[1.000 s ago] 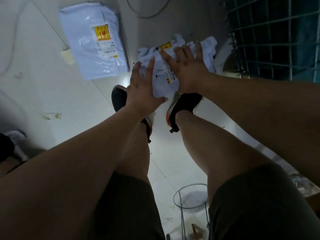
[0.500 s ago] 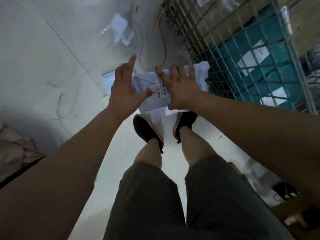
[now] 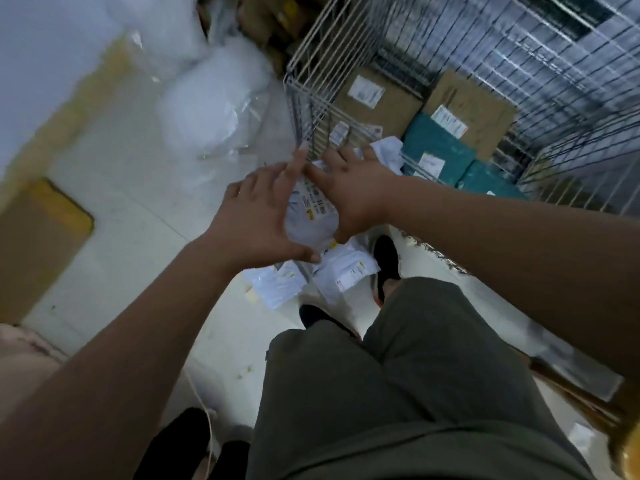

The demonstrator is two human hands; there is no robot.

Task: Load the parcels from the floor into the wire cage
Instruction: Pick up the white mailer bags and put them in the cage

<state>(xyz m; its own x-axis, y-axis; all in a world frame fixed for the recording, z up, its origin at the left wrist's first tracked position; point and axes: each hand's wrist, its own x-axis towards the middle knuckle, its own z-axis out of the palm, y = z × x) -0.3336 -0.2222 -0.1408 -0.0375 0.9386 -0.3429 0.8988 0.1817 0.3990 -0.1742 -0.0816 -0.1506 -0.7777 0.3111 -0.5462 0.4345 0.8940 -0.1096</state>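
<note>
A white plastic parcel (image 3: pixel 310 216) with a printed label is up in the air between my hands, close to the near corner of the wire cage (image 3: pixel 294 84). My left hand (image 3: pixel 256 216) holds its left side, fingers straight up and thumb hooked under the bottom edge. My right hand (image 3: pixel 356 188) grips its right side, fingers spread over the crumpled top. Two more white parcels (image 3: pixel 277 282) (image 3: pixel 346 271) lie on the floor below, by my shoes.
Inside the cage lie cardboard boxes (image 3: pixel 377 98) (image 3: pixel 474 112) and teal parcels (image 3: pixel 436 143). Clear plastic bags (image 3: pixel 207 105) are heaped on the floor left of the cage. A brown box (image 3: pixel 38 244) stands at far left. My black shoe (image 3: pixel 386 261) is beside the cage.
I have risen from a bend and turned toward the cage. The white parcel has come up off the floor between both hands to the cage's corner.
</note>
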